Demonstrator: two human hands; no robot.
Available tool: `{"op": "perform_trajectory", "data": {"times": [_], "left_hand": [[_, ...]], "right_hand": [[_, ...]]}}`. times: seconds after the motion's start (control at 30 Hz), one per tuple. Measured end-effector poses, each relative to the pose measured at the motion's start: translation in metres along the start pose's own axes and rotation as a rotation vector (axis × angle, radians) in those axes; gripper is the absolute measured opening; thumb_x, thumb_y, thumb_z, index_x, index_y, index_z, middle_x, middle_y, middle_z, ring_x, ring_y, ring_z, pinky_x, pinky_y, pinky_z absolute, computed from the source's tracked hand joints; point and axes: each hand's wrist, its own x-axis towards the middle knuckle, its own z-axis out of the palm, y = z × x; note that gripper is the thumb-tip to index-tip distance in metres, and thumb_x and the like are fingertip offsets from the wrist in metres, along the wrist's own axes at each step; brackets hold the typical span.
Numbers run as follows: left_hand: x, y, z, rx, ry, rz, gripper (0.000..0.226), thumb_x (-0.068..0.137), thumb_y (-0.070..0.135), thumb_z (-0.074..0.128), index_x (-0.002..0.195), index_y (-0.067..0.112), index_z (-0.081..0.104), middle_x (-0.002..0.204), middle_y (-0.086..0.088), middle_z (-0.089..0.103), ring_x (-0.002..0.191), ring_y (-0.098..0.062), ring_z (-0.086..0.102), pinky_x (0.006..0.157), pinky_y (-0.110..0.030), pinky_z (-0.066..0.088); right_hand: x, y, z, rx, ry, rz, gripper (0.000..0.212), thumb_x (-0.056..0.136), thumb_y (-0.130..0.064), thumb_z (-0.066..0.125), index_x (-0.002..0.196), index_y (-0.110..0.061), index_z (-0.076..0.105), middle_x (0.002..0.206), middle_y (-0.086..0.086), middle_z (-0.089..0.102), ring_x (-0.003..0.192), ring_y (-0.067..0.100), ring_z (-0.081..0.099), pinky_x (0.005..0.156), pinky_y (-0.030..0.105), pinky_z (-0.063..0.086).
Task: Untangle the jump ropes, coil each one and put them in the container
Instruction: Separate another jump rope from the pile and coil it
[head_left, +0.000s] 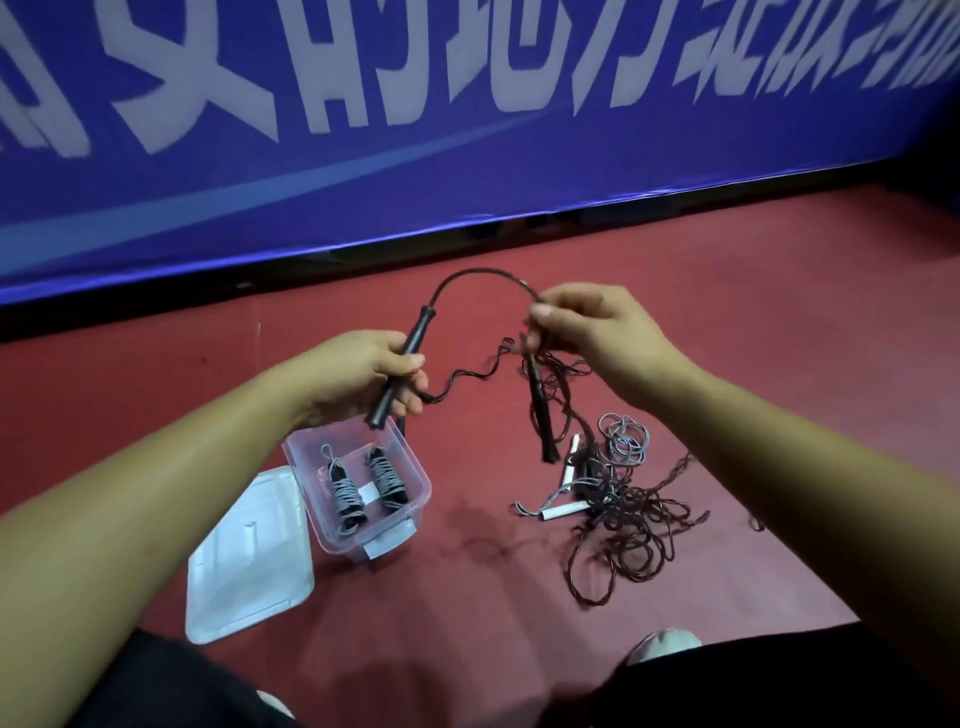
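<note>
My left hand (371, 371) grips a black jump rope handle (418, 332) above the container. Its dark rope (478, 273) arches over to my right hand (587, 325), which pinches the rope; a second black handle (540, 415) hangs below that hand. A tangle of dark red-brown rope (634, 525) lies on the floor to the right, with white handles (563, 512) and a loose grey rope (626, 439) mixed in. The clear plastic container (413, 512) holds two coiled grey ropes (363, 483).
The container's clear lid (249, 566) lies on the red floor (493, 597) to its left. A blue banner (467, 130) with white characters runs along the back. My knees and a shoe (662, 642) are at the bottom edge.
</note>
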Motion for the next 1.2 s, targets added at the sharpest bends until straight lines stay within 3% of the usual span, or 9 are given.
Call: {"op": "perform_trajectory", "data": {"times": [0.1, 0.23, 0.37, 0.43, 0.5, 0.67, 0.97, 1.1, 1.2], "left_hand": [[-0.003, 0.004, 0.009, -0.236, -0.065, 0.026, 0.017, 0.089, -0.001, 0.049, 0.082, 0.014, 0.046, 0.073, -0.01, 0.057, 0.049, -0.017, 0.05, 0.047, -0.022, 0.036], [0.008, 0.01, 0.024, -0.513, 0.036, 0.109, 0.019, 0.084, 0.013, 0.063, 0.08, 0.019, 0.045, 0.082, -0.009, 0.067, 0.043, -0.01, 0.044, 0.035, -0.016, 0.027], [0.018, 0.009, 0.038, -0.512, 0.133, 0.117, 0.026, 0.085, 0.02, 0.07, 0.107, 0.012, 0.058, 0.114, -0.01, 0.072, 0.059, -0.013, 0.058, 0.033, -0.011, 0.027], [0.02, 0.009, 0.043, -0.488, 0.124, 0.129, 0.027, 0.087, 0.016, 0.066, 0.112, 0.009, 0.06, 0.108, -0.009, 0.074, 0.056, -0.01, 0.055, 0.034, -0.011, 0.028], [0.024, 0.012, 0.047, -0.445, 0.149, 0.19, 0.007, 0.094, 0.006, 0.059, 0.101, 0.003, 0.06, 0.088, -0.01, 0.074, 0.051, -0.007, 0.052, 0.034, -0.011, 0.029], [0.04, 0.027, 0.034, -0.426, 0.303, 0.269, 0.01, 0.094, -0.002, 0.058, 0.086, 0.003, 0.057, 0.062, -0.005, 0.066, 0.048, -0.007, 0.052, 0.038, -0.012, 0.034], [0.062, 0.017, -0.017, -0.435, 0.52, 0.232, 0.015, 0.097, 0.001, 0.055, 0.084, 0.008, 0.055, 0.072, -0.007, 0.062, 0.048, -0.005, 0.053, 0.041, -0.011, 0.036], [0.065, 0.004, -0.025, -0.303, 0.484, 0.011, 0.008, 0.099, 0.001, 0.052, 0.091, 0.002, 0.051, 0.089, -0.018, 0.065, 0.053, -0.016, 0.07, 0.035, -0.015, 0.04], [0.049, -0.002, -0.016, 0.222, 0.288, -0.312, 0.012, 0.101, -0.002, 0.046, 0.091, -0.005, 0.052, 0.09, -0.023, 0.063, 0.051, -0.024, 0.07, 0.031, -0.02, 0.034]], "right_hand": [[0.005, -0.004, 0.002, 0.117, 0.001, 0.028, 0.02, 0.104, -0.012, 0.05, 0.095, -0.003, 0.065, 0.062, 0.003, 0.05, 0.052, 0.019, 0.051, 0.054, 0.031, 0.045], [0.009, 0.002, 0.011, -0.106, -0.092, 0.084, 0.022, 0.103, -0.02, 0.054, 0.088, -0.015, 0.069, 0.059, -0.002, 0.044, 0.053, 0.016, 0.038, 0.05, 0.029, 0.032], [0.011, 0.004, 0.025, -0.133, -0.249, 0.149, 0.024, 0.102, -0.024, 0.056, 0.093, -0.008, 0.071, 0.061, -0.001, 0.046, 0.05, 0.015, 0.038, 0.047, 0.027, 0.03], [0.012, 0.004, 0.03, -0.064, -0.264, 0.2, 0.027, 0.101, -0.023, 0.057, 0.092, 0.0, 0.068, 0.057, -0.002, 0.044, 0.048, 0.015, 0.035, 0.048, 0.028, 0.027], [0.014, 0.006, 0.031, 0.014, -0.272, 0.235, 0.028, 0.101, -0.021, 0.057, 0.09, 0.004, 0.065, 0.053, -0.003, 0.042, 0.045, 0.013, 0.033, 0.047, 0.027, 0.026], [0.014, 0.022, 0.01, -0.134, -0.336, 0.191, 0.026, 0.103, -0.026, 0.052, 0.084, -0.009, 0.059, 0.059, 0.007, 0.055, 0.05, 0.013, 0.05, 0.053, 0.019, 0.038], [0.011, 0.088, -0.035, -0.437, -0.356, 0.341, 0.026, 0.103, -0.023, 0.053, 0.079, -0.015, 0.059, 0.066, 0.004, 0.061, 0.06, 0.015, 0.056, 0.062, 0.029, 0.046], [0.011, 0.088, -0.042, -0.463, -0.255, 0.336, 0.023, 0.1, -0.023, 0.058, 0.082, -0.011, 0.065, 0.066, 0.008, 0.064, 0.059, 0.016, 0.057, 0.058, 0.026, 0.044], [0.014, 0.077, -0.039, -0.544, -0.211, 0.259, 0.024, 0.1, -0.028, 0.06, 0.085, -0.013, 0.07, 0.061, 0.006, 0.063, 0.048, 0.008, 0.055, 0.051, 0.021, 0.042]]}}
